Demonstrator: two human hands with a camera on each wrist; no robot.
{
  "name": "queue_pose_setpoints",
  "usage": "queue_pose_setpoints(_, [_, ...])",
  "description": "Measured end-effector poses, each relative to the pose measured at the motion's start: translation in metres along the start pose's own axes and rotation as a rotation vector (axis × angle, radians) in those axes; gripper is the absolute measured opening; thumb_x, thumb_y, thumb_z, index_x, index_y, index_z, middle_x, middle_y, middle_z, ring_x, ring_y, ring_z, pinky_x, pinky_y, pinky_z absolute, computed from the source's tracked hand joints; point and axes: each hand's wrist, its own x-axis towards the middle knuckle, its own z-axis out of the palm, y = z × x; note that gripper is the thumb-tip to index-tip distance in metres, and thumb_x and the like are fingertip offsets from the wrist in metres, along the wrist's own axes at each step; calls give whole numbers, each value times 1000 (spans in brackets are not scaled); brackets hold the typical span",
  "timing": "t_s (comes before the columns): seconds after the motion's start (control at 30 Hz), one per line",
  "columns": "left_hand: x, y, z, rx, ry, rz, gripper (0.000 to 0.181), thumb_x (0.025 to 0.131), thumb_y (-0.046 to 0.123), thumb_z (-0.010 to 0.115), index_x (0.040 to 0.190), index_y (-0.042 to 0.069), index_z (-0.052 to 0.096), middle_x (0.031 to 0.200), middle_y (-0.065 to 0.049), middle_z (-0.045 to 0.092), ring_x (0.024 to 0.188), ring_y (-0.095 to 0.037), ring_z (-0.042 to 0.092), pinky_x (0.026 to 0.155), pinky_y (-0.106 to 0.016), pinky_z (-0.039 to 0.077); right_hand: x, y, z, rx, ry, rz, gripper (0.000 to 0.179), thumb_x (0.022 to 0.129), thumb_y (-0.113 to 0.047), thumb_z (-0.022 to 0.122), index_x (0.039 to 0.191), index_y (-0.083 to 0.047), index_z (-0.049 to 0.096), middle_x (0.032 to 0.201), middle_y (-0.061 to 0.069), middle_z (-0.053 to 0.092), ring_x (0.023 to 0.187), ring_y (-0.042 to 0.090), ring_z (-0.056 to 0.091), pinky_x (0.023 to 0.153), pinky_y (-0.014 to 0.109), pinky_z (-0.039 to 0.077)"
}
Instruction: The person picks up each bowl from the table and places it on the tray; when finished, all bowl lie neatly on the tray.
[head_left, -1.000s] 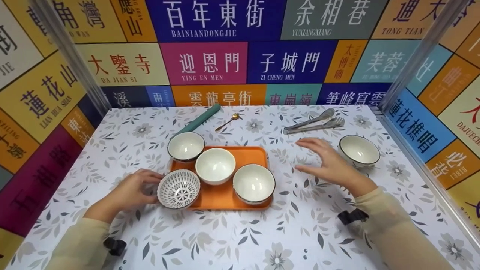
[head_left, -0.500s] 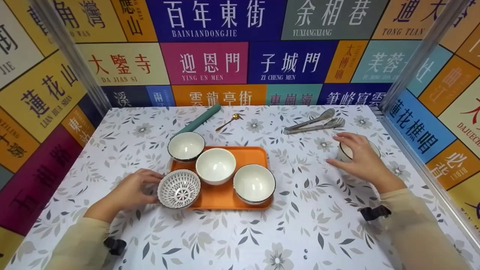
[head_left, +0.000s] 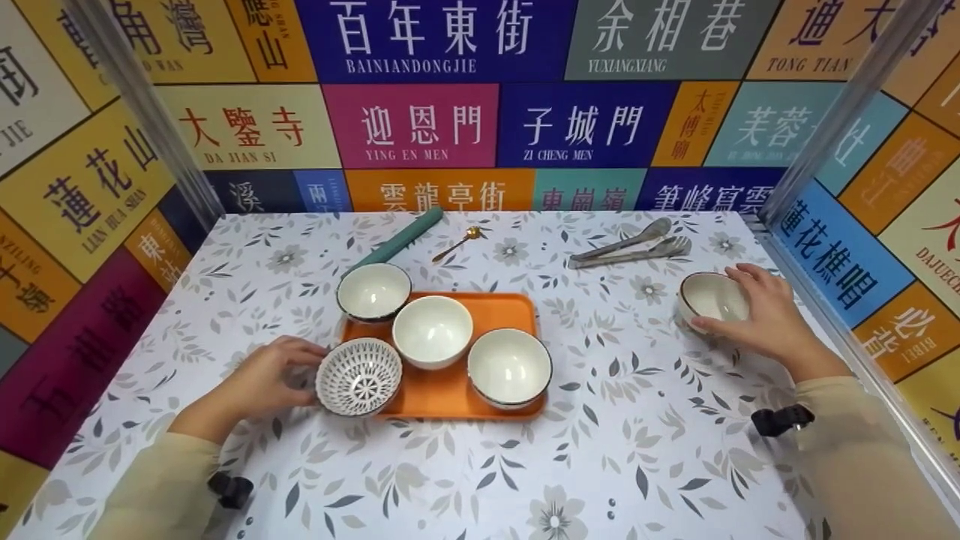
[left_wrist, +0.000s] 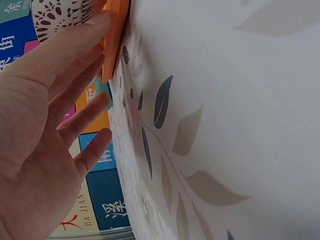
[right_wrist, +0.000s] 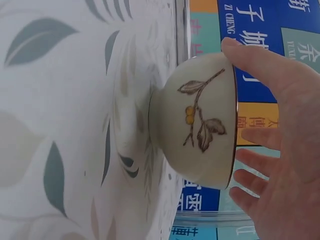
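In the head view, my left hand (head_left: 259, 385) lies beside the black-and-white patterned bowl (head_left: 360, 376) at the front left of the orange tray (head_left: 442, 401). The left wrist view shows that hand's spread fingers (left_wrist: 82, 120) at the tray's edge. My right hand (head_left: 769, 319) holds the separate bowl (head_left: 709, 296) from its right side, thumb at the near rim and fingers at the far rim. A brown sprig with yellow berries decorates that bowl (right_wrist: 200, 120), which stands upright on the table. The fingers' full contact is unclear.
Three plain bowls stand on or over the tray: back left (head_left: 373, 291), middle (head_left: 433, 331) and front right (head_left: 510, 367). Behind lie a green stick-like object (head_left: 397, 238), a small gold spoon (head_left: 457, 244) and tongs (head_left: 634, 244). Lettered panels wall in the table.
My right hand has moved right, from left of the separate bowl, across it and round to its right side. The left hand and the bowls on the tray stay put.
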Motion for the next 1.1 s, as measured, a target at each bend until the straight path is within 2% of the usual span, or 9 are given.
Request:
queue_pose_setpoints(0.2, [1,-1,0,0,-1,-1,48,71,14,89,117,5,77,128,-10,71,125,-36,59,111,-62,44,1,6,2,3,-44,51,115,76,-63,83,160,-3,31,160,35,26,142,60,22,99,83,34])
queue_pose_setpoints(0.4, [0,-1,2,-13,9,9,48,70,15,91,115,6,78,126,-9,72,124,-36,60,111,-61,44,0,7,2,31,-77,82,118,77,-63,82,160,0,28,154,39,30,136,60,32,98,80,38])
queue_pose_setpoints(0.57, [0,-1,1,-10,15,12,46,70,13,91,114,5,78,125,-8,73,124,-37,60,111,-61,45,2,8,2,65,-68,98,117,75,-63,85,156,5,34,152,39,33,132,58,38,101,78,38])
queue_pose_setpoints(0.8, [2,1,-1,-22,-4,-28,48,70,13,90,116,7,77,129,-9,71,127,-37,58,114,-63,41,4,9,4,82,-34,132,119,72,-64,86,155,4,37,156,38,31,136,60,36,104,78,36])
queue_pose_setpoints(0.97, [0,-1,0,-21,-8,-33,48,70,12,90,116,7,77,130,-9,70,128,-37,58,114,-64,40,3,6,9,81,-24,118,119,71,-65,86,155,4,37,154,36,34,135,59,37,104,77,36])
queue_pose_setpoints(1.1, [0,-1,0,-19,-9,-32,48,70,12,89,116,7,77,130,-9,70,128,-37,58,114,-64,40,4,-4,13,74,-30,84,117,70,-63,88,155,2,40,152,33,37,133,56,40,103,77,38])
